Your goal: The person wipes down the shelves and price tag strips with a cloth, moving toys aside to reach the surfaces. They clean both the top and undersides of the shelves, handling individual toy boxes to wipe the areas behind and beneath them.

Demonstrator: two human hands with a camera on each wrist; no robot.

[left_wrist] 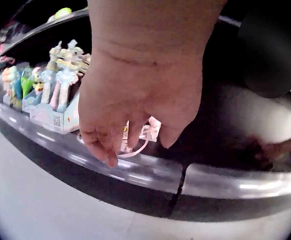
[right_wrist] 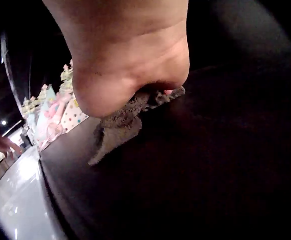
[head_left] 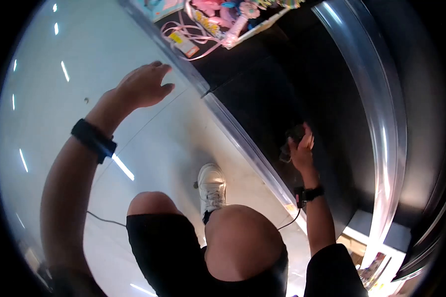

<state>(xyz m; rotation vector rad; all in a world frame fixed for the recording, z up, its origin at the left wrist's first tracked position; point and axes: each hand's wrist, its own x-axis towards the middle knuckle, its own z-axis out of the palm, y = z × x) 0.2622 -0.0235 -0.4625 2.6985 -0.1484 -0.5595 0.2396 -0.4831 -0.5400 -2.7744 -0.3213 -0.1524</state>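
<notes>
My right hand (head_left: pixel 303 151) grips a dark grey-brown cloth (right_wrist: pixel 118 131) down on the black shelf (head_left: pixel 255 101). In the right wrist view the cloth is bunched beneath the palm and one corner trails out; the fingers are mostly hidden there. My left hand (head_left: pixel 142 85) is out over the pale floor beside the shelf's metal front edge (head_left: pixel 239 139), empty, with the thumb apart from the fingers. In the left wrist view its fingers point down and overlap a pink ribbon loop (left_wrist: pixel 138 151) near that edge.
Boxes of colourful toy-topped pens (left_wrist: pixel 60 90) stand on the shelf beyond the left hand. Pink cords with a price tag (head_left: pixel 183 43) lie by the edge. A curved shiny rail (head_left: pixel 376 114) runs along the right, with a white box (head_left: pixel 376 230) lower down. A white shoe (head_left: pixel 212 188) is on the floor.
</notes>
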